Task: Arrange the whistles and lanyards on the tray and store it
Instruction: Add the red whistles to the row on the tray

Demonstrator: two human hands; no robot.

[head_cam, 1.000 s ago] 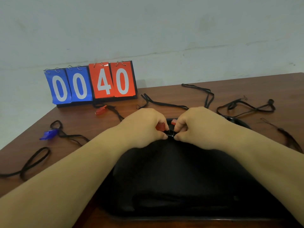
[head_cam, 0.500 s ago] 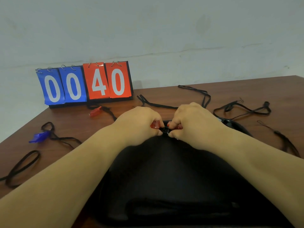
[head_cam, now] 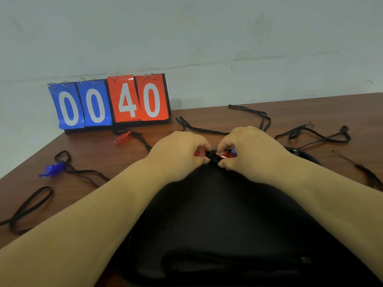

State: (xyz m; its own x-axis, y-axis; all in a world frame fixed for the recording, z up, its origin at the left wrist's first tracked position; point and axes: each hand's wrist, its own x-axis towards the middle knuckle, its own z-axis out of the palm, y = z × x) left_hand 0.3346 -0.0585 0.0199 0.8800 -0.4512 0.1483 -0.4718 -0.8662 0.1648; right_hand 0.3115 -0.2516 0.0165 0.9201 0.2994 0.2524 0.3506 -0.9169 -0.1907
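Both my hands meet over the far edge of the black tray (head_cam: 217, 214). My left hand (head_cam: 178, 154) pinches a red whistle (head_cam: 200, 151). My right hand (head_cam: 248, 150) pinches a second red whistle (head_cam: 226, 154), with a bit of blue showing behind it. A black lanyard clip sits between the two hands. Another red whistle (head_cam: 122, 138) with its lanyard lies near the scoreboard. A blue whistle (head_cam: 51, 169) on a lanyard lies at the left. Several loose black lanyards (head_cam: 315, 134) are spread over the table.
A flip scoreboard (head_cam: 109, 104) reading 00 40 stands against the wall at the back left. The brown wooden table (head_cam: 87, 154) ends at the left edge near a looped lanyard (head_cam: 27, 208). A thin lanyard (head_cam: 364, 172) lies at the far right.
My hands have stayed together over the tray's far edge, working the whistles and clip. The second red whistle shows more under my right fingers now.
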